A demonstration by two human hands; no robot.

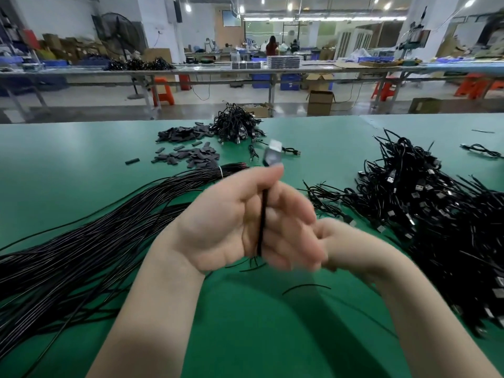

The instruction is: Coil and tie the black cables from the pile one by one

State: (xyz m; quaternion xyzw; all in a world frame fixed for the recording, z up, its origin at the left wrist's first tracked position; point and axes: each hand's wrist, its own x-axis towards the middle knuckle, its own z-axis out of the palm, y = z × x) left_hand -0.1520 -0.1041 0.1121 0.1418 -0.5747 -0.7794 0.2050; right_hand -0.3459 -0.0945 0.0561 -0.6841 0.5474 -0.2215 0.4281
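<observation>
Cable (262,222): held upright between the two hands above the green mat (245,336), its plug (271,156) sticking up past the fingertips, blurred.
Left hand (231,216): palm turned up, fingers curled round the cable's folded run; the grip looks firm.
Right hand (335,241): tucked against the left, heavily blurred; whether anything is pinched in it cannot be told.
Loose tail: thin black strands are seen trailing on the mat just below the hands.
Step in hand: judged to be the coiling of one cable, the tie not yet put on.
Risk one: the coil could spring open if the left grip is eased before a tie is wrapped.
Risk two: the trailing tail could be snagged on the long bundle (81,241) lying to the left, and the loops pulled uneven.
Risk three: the plug could be whipped against the fingers, given the speed suggested by the blur.
Pile (436,214): heaped on the right, near the right wrist; strands could be dragged out by a careless sweep.
Sleeves (188,152): dark short pieces scattered well beyond the hands, a long reach.
</observation>
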